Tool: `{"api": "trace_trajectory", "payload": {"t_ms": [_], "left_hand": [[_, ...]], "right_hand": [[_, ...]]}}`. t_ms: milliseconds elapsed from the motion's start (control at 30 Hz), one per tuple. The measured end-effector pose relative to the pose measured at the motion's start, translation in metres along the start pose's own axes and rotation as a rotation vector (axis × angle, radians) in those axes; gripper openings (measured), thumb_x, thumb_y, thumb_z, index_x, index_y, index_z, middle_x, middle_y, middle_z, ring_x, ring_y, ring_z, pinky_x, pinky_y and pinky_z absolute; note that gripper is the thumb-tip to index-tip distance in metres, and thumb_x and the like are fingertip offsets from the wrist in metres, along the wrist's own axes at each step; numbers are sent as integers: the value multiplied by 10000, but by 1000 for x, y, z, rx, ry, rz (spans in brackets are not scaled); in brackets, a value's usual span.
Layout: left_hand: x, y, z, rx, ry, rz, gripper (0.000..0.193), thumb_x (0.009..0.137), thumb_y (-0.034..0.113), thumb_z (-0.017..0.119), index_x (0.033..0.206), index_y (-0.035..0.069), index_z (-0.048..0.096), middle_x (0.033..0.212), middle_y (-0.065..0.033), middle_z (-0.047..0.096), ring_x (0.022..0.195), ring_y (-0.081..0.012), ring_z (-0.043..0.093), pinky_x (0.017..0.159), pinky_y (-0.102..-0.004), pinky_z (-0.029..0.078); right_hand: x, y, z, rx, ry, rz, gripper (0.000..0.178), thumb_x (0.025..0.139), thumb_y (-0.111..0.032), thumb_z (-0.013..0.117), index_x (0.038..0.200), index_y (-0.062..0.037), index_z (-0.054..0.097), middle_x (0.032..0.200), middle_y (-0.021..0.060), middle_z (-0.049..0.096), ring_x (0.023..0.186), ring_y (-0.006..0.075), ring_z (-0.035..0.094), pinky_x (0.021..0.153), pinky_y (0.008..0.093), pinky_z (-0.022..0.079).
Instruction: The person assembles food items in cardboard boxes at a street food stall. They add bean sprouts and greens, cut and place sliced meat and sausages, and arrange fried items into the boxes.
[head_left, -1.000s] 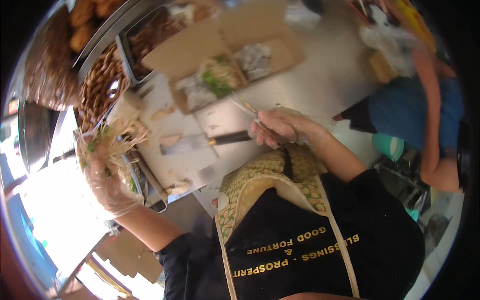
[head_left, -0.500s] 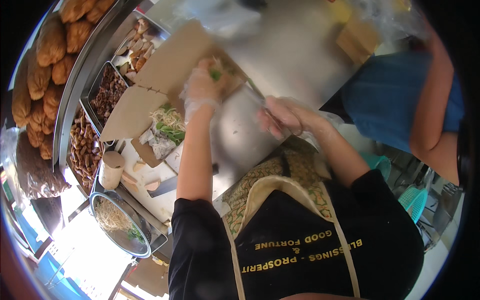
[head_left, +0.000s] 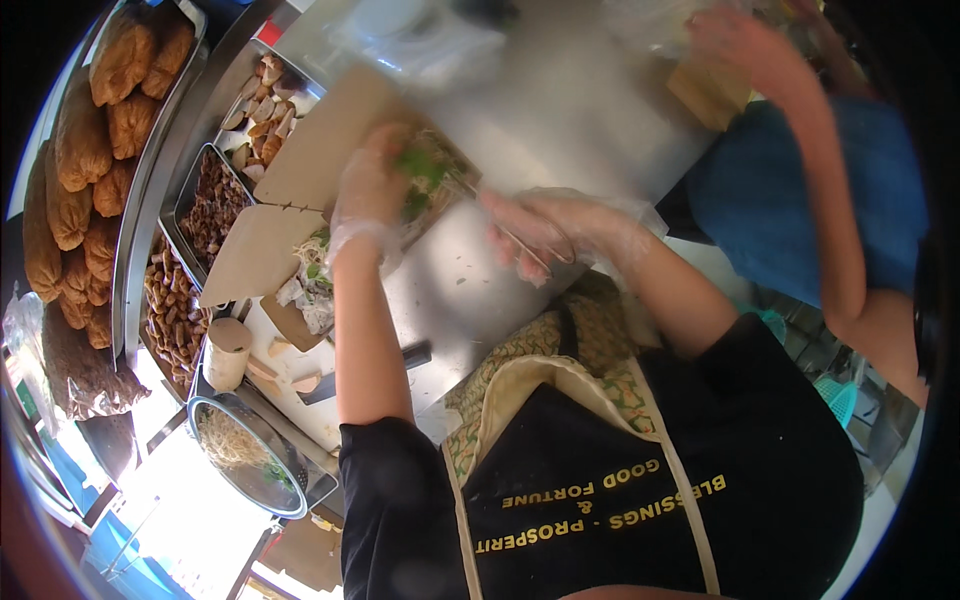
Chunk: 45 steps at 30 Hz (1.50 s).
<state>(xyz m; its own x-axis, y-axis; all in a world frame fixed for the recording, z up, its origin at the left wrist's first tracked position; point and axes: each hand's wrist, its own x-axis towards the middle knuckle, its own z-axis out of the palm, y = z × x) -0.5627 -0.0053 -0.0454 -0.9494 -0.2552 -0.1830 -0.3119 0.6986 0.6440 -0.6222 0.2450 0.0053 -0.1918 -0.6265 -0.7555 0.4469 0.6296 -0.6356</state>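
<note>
My left hand (head_left: 375, 185), in a clear plastic glove, is closed on green leaves (head_left: 424, 168) above an open brown cardboard box (head_left: 318, 148); motion blurs its fingers. Pale noodle-like strands (head_left: 440, 200) lie beside the leaves in that box. Gloved too, my right hand (head_left: 530, 232) grips metal scissors (head_left: 515, 243), its fingers at the handle loops. Their blades point left into the leaves and strands. A second cardboard box (head_left: 284, 318), partly behind my left forearm, contains pale strands, greens and greyish-white pieces.
Trays of sliced food (head_left: 268, 120), dark chopped food (head_left: 212, 200) and brown pieces (head_left: 172, 310) line the left. Nearer are a colander of sprouts (head_left: 235, 440), a light cylinder (head_left: 228, 350) and a knife (head_left: 370, 372). Another person's arm (head_left: 830, 190) reaches over the counter at right.
Both my hands have shifted left, the scissors' blades moving closer to my left hand. More green leaves show beside my left fingers. The other person's forearm has swung into view at upper right.
</note>
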Motion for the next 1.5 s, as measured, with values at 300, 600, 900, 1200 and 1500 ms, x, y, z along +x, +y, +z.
{"api": "trace_trajectory", "payload": {"t_ms": [300,600,900,1200,1500], "left_hand": [[-5,0,5,-88,-10,-62,704,799,26,654,1471,177,511,1200,-120,663,923,-238,654,880,-378,525],[-12,1,-7,-256,-27,-108,719,836,55,690,1511,138,456,1085,-97,636,880,-151,637,831,-309,527],[-14,-18,3,-416,-35,-11,798,806,88,712,1547,95,417,936,-77,694,894,-234,686,881,-368,536],[-26,-9,-1,-196,136,1,670,820,108,750,1454,133,535,1183,-103,698,878,-237,663,858,-383,541],[-60,-14,-51,-68,145,-204,450,890,140,741,1327,135,637,1277,-135,675,1004,-193,694,877,-347,572]], "right_hand": [[35,-10,12,-112,103,-89,797,1018,-742,313,915,-15,621,710,56,604,496,142,489,480,308,434],[16,-4,8,-93,24,21,806,1008,-764,301,949,-5,566,774,93,612,494,148,542,450,289,442],[41,-22,9,-406,125,-44,802,1016,-740,315,993,-2,628,804,75,630,560,154,558,553,315,489],[25,-1,13,-336,189,-215,784,1032,-721,325,882,-15,630,731,57,599,516,163,530,502,319,483],[25,-8,24,-634,232,-212,890,1028,-744,249,707,-8,633,611,113,622,558,250,628,662,392,552]]}}
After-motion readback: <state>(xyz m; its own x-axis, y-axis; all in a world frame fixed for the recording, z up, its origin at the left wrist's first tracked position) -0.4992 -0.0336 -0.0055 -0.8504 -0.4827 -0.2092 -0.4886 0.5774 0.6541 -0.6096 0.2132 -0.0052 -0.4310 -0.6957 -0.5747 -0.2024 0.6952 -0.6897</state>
